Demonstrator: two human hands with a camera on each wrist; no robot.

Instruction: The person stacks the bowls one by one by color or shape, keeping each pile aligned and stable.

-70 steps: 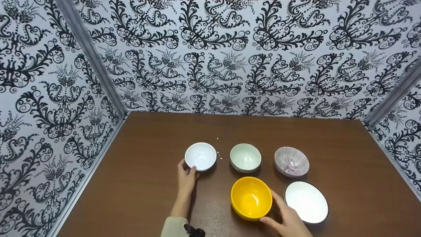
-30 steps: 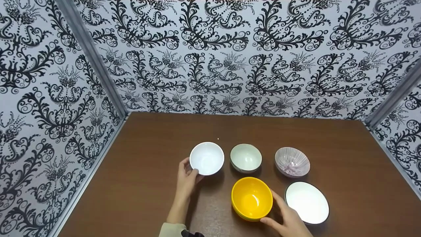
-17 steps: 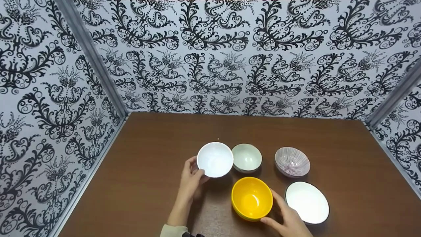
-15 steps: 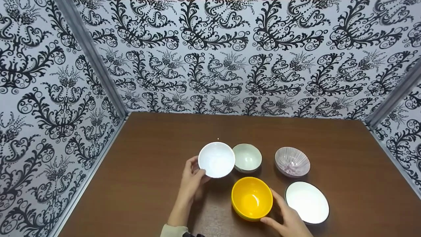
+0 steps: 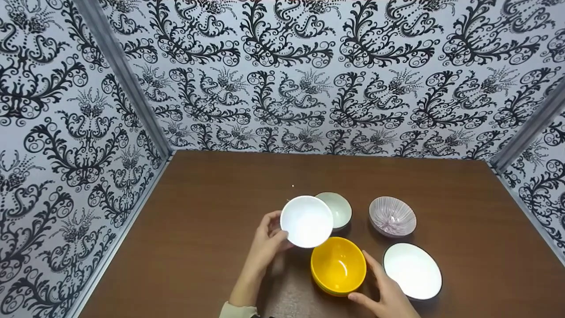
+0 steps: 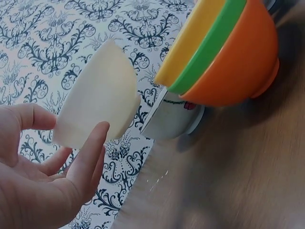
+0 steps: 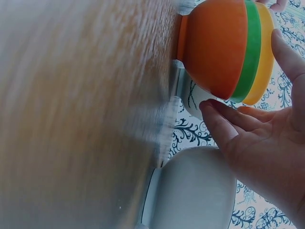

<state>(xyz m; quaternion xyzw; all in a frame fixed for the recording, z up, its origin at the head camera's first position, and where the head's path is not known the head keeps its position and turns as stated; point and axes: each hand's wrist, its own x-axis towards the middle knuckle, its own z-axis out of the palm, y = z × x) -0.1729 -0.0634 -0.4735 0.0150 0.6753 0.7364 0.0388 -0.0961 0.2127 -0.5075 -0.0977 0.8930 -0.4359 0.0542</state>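
Note:
My left hand (image 5: 267,240) holds a small white bowl (image 5: 306,221) by its left side, thumb near the rim and fingers beneath. The bowl is raised off the table, its near right edge overlapping the rim of a yellow bowl (image 5: 337,267) in the head view. That yellow bowl is the innermost of a nested stack, with a green bowl (image 7: 253,52) and an orange bowl (image 7: 214,47) outside it. My right hand (image 5: 385,287) grips the stack's right side, thumb toward the front. Behind the white bowl, a pale green bowl (image 5: 342,210) is partly hidden.
On the brown table (image 5: 198,221), a striped bowl with a pinkish centre (image 5: 392,216) stands to the back right. A white dark-rimmed bowl (image 5: 412,271) lies just right of my right hand. Patterned wallpaper (image 5: 291,88) closes off the back and sides. Small white bits (image 6: 158,180) dot the tabletop.
My left hand has lifted the white bowl and carried it right and toward me, over part of the pale green bowl to the yellow rim. The right hand and stack stay put.

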